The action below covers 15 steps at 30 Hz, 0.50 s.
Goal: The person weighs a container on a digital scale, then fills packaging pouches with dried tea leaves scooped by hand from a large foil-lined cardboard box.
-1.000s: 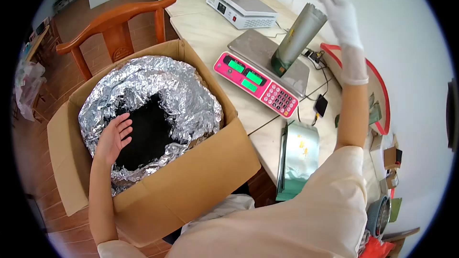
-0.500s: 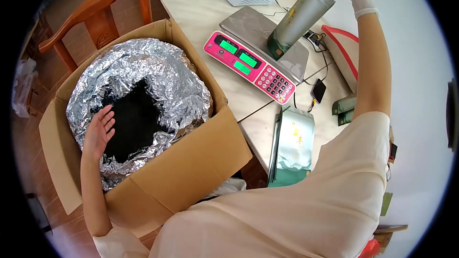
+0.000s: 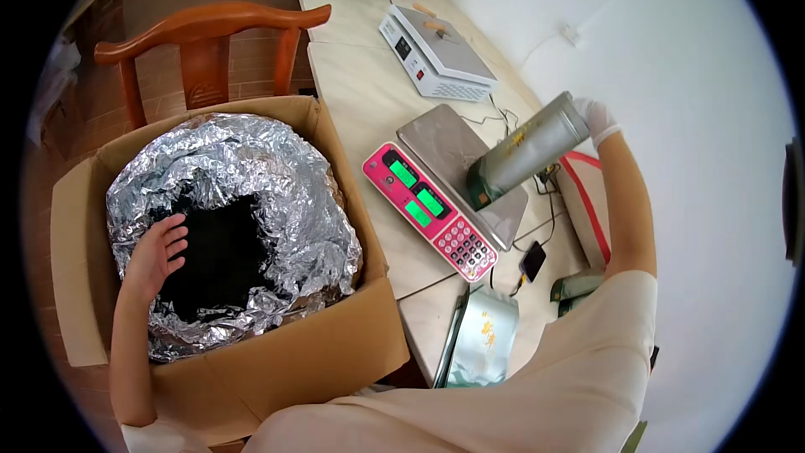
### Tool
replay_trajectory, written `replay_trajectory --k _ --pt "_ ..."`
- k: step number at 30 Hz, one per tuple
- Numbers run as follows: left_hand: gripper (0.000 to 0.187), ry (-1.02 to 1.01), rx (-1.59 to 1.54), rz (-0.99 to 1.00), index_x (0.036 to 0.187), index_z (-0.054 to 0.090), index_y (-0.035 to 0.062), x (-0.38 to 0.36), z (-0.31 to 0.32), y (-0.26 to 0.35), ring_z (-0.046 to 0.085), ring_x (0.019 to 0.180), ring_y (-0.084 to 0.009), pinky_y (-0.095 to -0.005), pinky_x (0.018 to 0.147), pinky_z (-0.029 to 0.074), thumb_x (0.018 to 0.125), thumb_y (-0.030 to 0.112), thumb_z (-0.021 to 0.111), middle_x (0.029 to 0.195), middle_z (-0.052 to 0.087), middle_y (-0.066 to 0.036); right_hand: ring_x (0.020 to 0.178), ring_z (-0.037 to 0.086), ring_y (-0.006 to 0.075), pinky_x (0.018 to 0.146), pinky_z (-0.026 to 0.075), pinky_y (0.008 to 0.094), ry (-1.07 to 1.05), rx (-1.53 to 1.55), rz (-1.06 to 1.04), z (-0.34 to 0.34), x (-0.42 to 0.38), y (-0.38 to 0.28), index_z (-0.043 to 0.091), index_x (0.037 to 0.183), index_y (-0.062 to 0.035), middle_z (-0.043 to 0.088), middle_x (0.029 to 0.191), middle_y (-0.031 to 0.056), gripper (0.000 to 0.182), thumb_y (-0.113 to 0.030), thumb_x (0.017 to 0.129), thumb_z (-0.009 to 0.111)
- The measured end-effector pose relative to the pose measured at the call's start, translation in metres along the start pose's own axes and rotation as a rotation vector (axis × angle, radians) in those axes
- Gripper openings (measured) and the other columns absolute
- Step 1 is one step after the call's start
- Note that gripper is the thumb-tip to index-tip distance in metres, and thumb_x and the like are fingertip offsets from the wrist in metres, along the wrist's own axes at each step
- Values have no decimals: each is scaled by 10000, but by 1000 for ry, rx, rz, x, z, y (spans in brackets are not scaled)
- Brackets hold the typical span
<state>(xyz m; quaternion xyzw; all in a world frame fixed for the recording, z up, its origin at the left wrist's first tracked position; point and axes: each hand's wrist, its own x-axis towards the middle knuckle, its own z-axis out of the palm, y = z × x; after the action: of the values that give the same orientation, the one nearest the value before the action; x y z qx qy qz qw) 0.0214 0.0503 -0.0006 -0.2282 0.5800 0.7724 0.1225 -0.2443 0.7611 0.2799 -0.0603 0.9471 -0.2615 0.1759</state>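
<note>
Down at 8 o'clock you've got the box (image 3: pixel 277 361), its foil liner (image 3: pixel 277 176) opened around a dark heap of tea (image 3: pixel 214 256). Your left hand (image 3: pixel 155 253) lies loose and open at the foil's edge, fingers on the tea, gripping nothing. Over at 2 o'clock the pink scale (image 3: pixel 436 210) sits on the counter (image 3: pixel 360 92), with a tall pouch (image 3: pixel 527 149) tilted on its pan. Your gloved right hand (image 3: pixel 597 120) is at the pouch's mouth; can't tell how tight.

Cream sleeves, seemingly white glove (image 3: pixel 597 118) on right hand
</note>
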Motion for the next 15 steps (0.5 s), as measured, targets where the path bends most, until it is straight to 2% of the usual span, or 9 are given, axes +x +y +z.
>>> replay_trajectory --k 2,5,8,12,14,15 --pt "342 17 8 -10 1161 568 173 1 0 1 526 839 -60 -243 711 421 921 369 425 978 583 72 617 566 130 573 497 310 216 34 -199 3 -8 14 659 880 4 661 815 73 163 -124 852 561" --pt "338 33 8 -23 1155 573 171 0 0 2 536 824 -58 -237 690 434 917 365 431 963 588 70 622 552 136 578 482 327 135 355 30 -3 5 29 679 813 -21 645 757 49 121 -126 810 618" --pt "338 38 0 -23 1153 573 165 1 0 3 539 813 -59 -239 696 431 908 363 451 954 591 67 633 557 149 587 483 329 200 246 66 -16 23 52 678 821 -20 653 768 52 136 -140 821 615" --pt "335 38 1 -13 1152 573 165 -3 1 5 538 814 -59 -239 695 428 908 362 454 962 589 67 572 568 147 542 487 324 99 -440 -149 -16 28 32 658 840 -21 650 774 59 147 -146 838 582" --pt "333 15 -9 -6 1154 571 164 0 -2 4 539 812 -58 -240 691 427 910 359 454 963 589 65 556 571 146 530 488 323 80 -605 -192 -13 24 23 653 845 -21 649 776 61 149 -148 842 574" --pt "333 9 -4 -4 1154 571 164 2 -3 4 539 812 -58 -240 691 427 910 359 454 963 589 65 622 575 150 573 487 332 18 -392 35 -14 26 14 664 868 -19 662 793 58 157 -148 818 590"
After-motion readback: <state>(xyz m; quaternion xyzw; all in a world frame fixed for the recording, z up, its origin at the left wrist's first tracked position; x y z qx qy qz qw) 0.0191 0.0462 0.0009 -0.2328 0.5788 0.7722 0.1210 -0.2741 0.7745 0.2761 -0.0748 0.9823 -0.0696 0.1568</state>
